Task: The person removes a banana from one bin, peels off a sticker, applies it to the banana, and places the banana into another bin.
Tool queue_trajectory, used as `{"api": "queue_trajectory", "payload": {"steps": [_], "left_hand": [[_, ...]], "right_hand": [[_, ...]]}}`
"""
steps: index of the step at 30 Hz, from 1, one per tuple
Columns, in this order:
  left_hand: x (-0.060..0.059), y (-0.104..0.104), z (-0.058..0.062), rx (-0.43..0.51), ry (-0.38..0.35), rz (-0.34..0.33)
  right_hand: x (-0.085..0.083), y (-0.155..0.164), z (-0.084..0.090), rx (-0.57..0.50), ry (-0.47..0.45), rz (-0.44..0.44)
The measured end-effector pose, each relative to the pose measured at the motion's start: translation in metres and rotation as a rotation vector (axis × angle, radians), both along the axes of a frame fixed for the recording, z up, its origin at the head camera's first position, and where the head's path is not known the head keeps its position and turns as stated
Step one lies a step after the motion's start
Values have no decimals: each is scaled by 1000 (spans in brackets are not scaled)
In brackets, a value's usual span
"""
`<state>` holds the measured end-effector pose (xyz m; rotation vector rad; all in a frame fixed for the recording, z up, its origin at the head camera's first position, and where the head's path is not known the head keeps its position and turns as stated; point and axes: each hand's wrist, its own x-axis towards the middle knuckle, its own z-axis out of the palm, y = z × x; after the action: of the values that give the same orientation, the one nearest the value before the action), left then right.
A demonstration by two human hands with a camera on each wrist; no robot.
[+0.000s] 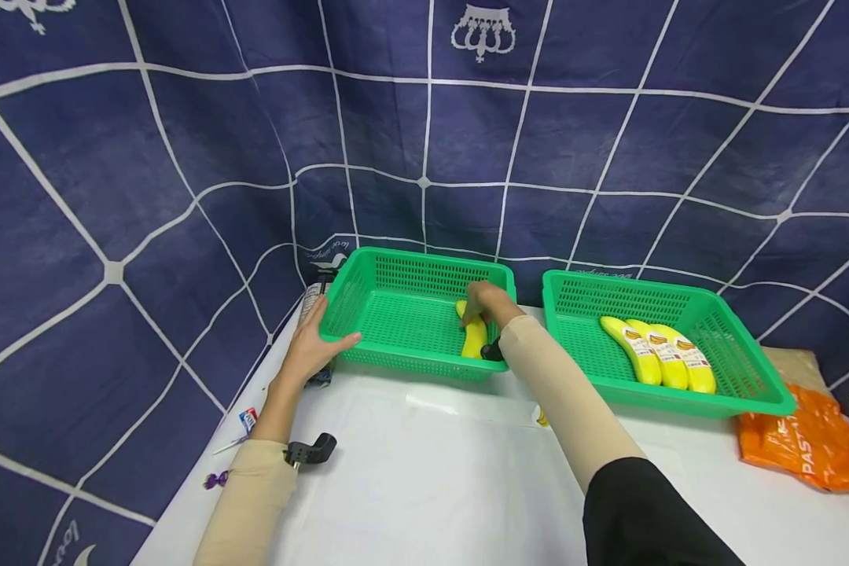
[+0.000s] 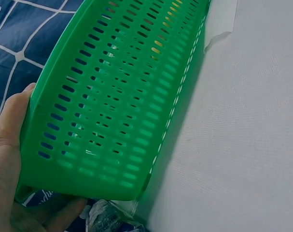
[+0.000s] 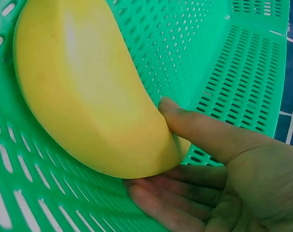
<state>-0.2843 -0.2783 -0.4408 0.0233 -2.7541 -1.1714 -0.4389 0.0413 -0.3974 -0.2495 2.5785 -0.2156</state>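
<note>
A long green plastic basket (image 1: 410, 318) stands on the white table near the curtain. At its left end my left hand (image 1: 307, 350) grips the rim, with the thumb on the near side. In the left wrist view, fingertips show under the end of the basket (image 2: 112, 116). Inside the basket's right end, my right hand (image 1: 490, 303) holds one end of a yellow banana (image 1: 475, 339). The right wrist view shows the thumb on one side of the banana (image 3: 88, 92) and the fingers beneath it. Three labelled bananas (image 1: 668, 358) lie side by side in a second green basket (image 1: 576, 346).
An orange bag (image 1: 810, 440) lies right of the second basket. Along the table's left edge are a small red and blue packet (image 1: 248, 417) and a purple wrapped piece (image 1: 215, 479). A dark blue curtain (image 1: 573, 141) with white lines hangs behind.
</note>
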Motion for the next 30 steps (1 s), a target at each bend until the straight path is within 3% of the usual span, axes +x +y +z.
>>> {"api": "queue_trajectory", "payload": {"steps": [11, 23, 30], "left_hand": [[-3, 1, 3, -2, 2, -10], [-2, 1, 0, 10, -12, -2], [0, 1, 2, 17, -13, -4]], "right_hand": [[-1, -1, 1, -55, 15, -41], [-3, -4, 0, -31, 70, -4], [-3, -5, 13, -26, 74, 9]]}}
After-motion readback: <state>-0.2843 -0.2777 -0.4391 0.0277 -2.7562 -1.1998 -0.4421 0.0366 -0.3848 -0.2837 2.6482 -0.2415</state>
